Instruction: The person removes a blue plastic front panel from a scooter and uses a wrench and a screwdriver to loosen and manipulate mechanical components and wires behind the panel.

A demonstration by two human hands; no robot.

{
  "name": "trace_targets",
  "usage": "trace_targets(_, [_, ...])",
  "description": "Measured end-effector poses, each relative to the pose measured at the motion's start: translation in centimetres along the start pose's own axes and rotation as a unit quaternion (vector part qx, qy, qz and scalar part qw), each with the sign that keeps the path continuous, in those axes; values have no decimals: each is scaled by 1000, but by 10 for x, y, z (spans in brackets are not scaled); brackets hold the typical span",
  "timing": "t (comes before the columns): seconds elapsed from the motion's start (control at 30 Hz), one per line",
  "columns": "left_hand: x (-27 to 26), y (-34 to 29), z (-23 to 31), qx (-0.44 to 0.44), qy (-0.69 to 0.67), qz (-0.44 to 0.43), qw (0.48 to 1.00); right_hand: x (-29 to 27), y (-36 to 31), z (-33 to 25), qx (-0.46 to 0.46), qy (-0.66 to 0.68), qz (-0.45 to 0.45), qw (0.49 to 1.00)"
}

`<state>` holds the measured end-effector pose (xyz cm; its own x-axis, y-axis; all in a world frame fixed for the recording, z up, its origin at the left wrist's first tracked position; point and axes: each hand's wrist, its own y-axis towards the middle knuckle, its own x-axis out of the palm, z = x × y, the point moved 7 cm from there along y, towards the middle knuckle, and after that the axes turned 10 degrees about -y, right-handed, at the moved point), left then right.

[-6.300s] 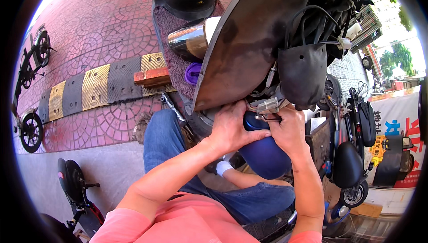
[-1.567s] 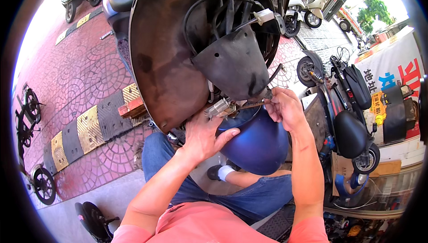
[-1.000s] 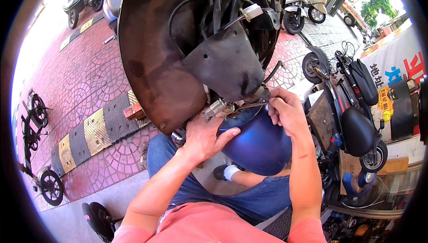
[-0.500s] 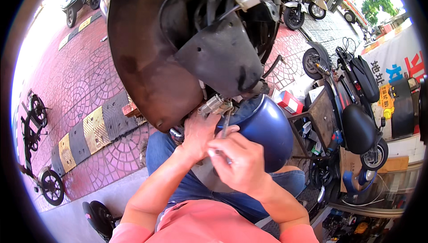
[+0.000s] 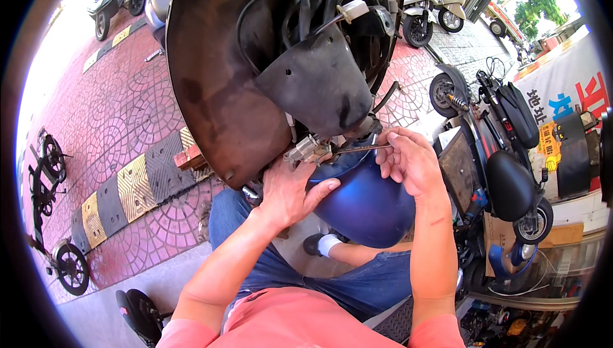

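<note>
One pair of blue jeans (image 5: 357, 287) bends around the near side of one smooth blue mudguard (image 5: 367, 204), whose rounded end points toward the person. The left hand (image 5: 284, 195) spreads its thumb over the mudguard's left edge, apart from the other fingers; their tips are hidden, so I cannot tell what they grip. The right hand (image 5: 408, 159), at the mudguard's upper right edge, pinches thumb and forefinger on one thin metal rod (image 5: 361, 149), the other fingers loosely curled. The rod's long axis runs left to right over the mudguard's upper edge, its left end at one blocky silver metal part (image 5: 309, 151). Beyond hang one dull black flap (image 5: 325, 86) with a small round hole, one large curved brown panel (image 5: 223, 86) and one white plug (image 5: 353, 9). Farther off, a ridged yellow-and-black speed bump (image 5: 135, 182) crosses red patterned paving (image 5: 115, 118).
</note>
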<state>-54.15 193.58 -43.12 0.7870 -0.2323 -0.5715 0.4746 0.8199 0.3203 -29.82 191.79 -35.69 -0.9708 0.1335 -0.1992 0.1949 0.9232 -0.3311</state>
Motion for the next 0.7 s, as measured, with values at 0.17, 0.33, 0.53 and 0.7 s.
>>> trace_targets(0.17, [-2,-2,-3,0,0,20,1000,43,-58,-21,-127,-177,148,965])
trace_targets(0.33, [-1,4,4,-13,-75,13,997,147,-110,-12,-376,-334,95,859])
trace_targets(0.53, [-3,1,1,-4,-18,19,1000,70,-80,-13,-195,-57,93,975])
trace_targets(0.7, [-9,6,12,-3,-42,4,999,-2,0,-3,-3,-9,46,999])
